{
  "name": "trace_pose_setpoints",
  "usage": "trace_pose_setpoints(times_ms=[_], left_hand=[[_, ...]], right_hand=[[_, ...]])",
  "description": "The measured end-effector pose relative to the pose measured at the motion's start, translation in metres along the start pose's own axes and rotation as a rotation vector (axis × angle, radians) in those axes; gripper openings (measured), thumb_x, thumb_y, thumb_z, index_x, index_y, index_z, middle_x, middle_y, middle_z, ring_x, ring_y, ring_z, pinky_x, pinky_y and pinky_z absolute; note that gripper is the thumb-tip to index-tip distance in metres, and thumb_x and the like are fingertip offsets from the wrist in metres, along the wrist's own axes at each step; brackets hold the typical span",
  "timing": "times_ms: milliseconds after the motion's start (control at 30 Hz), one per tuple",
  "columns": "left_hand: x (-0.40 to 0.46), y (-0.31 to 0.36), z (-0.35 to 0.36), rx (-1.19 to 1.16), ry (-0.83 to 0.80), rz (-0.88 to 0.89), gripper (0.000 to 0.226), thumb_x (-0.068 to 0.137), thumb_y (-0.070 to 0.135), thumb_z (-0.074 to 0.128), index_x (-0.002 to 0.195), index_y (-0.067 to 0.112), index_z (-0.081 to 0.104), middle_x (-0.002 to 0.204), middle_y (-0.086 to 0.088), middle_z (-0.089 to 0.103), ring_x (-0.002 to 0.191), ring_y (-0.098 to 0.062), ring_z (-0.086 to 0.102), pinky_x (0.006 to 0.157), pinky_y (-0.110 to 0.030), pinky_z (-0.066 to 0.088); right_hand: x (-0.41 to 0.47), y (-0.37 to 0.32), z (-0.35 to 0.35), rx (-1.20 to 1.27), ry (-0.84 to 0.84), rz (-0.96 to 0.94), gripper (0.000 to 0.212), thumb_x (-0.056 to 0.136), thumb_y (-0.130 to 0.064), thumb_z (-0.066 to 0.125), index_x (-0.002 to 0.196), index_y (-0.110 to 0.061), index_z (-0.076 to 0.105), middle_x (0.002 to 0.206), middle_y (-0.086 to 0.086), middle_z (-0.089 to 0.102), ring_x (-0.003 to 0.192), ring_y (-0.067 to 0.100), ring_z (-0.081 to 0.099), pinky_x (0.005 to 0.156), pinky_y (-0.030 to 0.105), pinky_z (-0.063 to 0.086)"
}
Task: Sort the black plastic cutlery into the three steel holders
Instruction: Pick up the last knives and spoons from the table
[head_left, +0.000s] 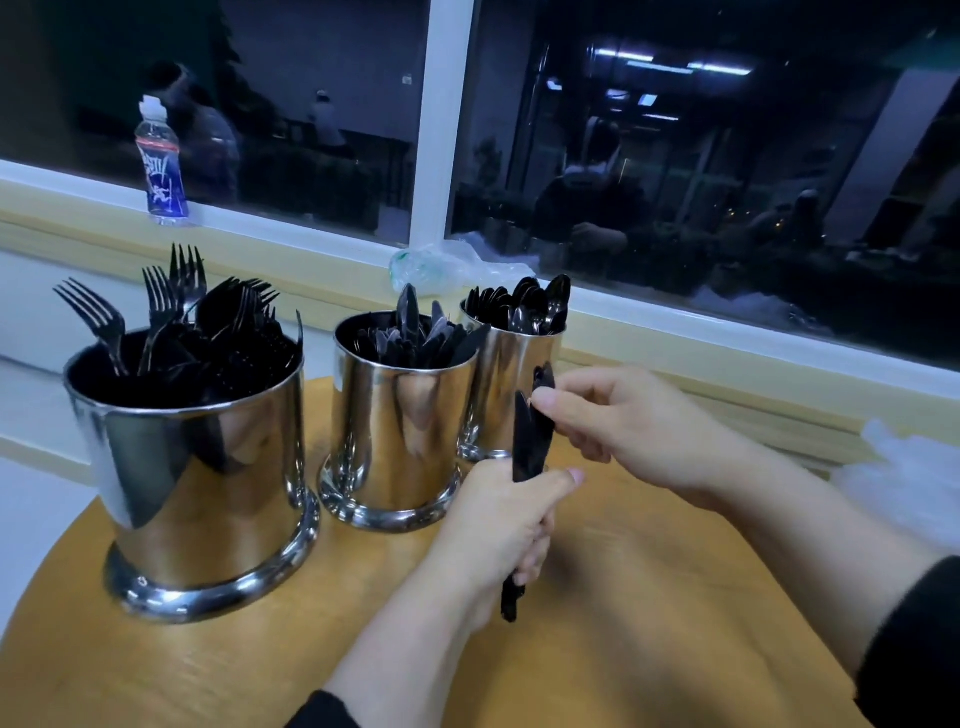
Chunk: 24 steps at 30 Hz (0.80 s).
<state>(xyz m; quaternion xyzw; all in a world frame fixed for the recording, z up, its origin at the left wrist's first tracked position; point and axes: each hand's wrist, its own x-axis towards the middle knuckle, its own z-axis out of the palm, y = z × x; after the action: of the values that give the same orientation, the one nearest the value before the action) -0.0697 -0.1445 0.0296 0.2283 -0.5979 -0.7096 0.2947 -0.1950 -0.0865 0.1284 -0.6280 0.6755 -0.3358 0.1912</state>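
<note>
place: looks like a canteen
giveaway: three steel holders (397, 415) crammed with disposable cutlery, window (675, 156) right behind them

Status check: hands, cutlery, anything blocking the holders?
Left hand grips knife bundle upright. Right hand pinches one knife's tip. Three holders part-filled, unobstructed.

holders (400, 415) crowd left — bare tabletop (649, 597) right

cutlery bundle (529, 441) blurred, pieces uncountable
</note>
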Motion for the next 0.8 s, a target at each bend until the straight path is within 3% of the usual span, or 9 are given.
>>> trace_pose_setpoints(times_ms=[167,433,567,667,800], left_hand=[[-0.017,0.007,-0.006,0.091,-0.171,-0.048,0.046,0.093,0.027,0.064,0.059,0.015,0.036,0.051,-0.004,0.025,0.036,-0.019,0.025,0.044,-0.024,0.025],[-0.050,0.018,-0.021,0.208,-0.156,-0.067,0.036,0.093,0.024,0.068,0.067,0.015,0.044,0.045,-0.001,0.034,0.033,-0.021,0.039,0.049,-0.031,0.038],[-0.058,0.022,-0.041,0.260,-0.009,0.088,0.026,0.092,0.025,0.072,0.080,0.013,0.052,0.053,-0.004,0.043,0.041,-0.022,0.041,0.048,-0.028,0.035],[-0.063,0.025,-0.059,0.259,0.120,0.176,0.022,0.092,0.027,0.074,0.085,0.011,0.060,0.058,-0.003,0.042,0.049,-0.021,0.038,0.052,-0.032,0.034],[-0.072,0.036,-0.076,0.132,0.214,0.236,0.008,0.096,0.028,0.070,0.102,0.024,0.068,0.066,-0.003,0.056,0.054,-0.020,0.052,0.051,-0.036,0.044]], right_hand=[[-0.016,-0.012,0.000,0.067,-0.087,0.044,0.036,0.097,-0.036,0.062,0.105,-0.001,0.069,0.063,-0.005,0.047,0.059,0.012,0.040,0.054,0.021,0.035],[-0.021,-0.031,0.023,0.072,-0.125,0.086,0.029,0.098,-0.031,0.062,0.095,-0.002,0.062,0.071,0.003,0.055,0.064,0.018,0.041,0.058,0.029,0.036],[-0.014,-0.047,0.027,0.085,0.003,0.021,0.025,0.101,-0.031,0.058,0.081,-0.018,0.061,0.064,0.001,0.053,0.057,0.014,0.040,0.057,0.030,0.035],[-0.004,-0.064,0.022,0.083,0.140,-0.026,0.029,0.101,-0.038,0.057,0.085,-0.015,0.064,0.072,0.022,0.060,0.057,0.016,0.038,0.062,0.036,0.035],[0.020,-0.096,0.001,0.050,0.379,-0.095,0.039,0.095,-0.041,0.060,0.092,-0.003,0.064,0.069,0.009,0.059,0.060,0.019,0.044,0.062,0.043,0.042]])
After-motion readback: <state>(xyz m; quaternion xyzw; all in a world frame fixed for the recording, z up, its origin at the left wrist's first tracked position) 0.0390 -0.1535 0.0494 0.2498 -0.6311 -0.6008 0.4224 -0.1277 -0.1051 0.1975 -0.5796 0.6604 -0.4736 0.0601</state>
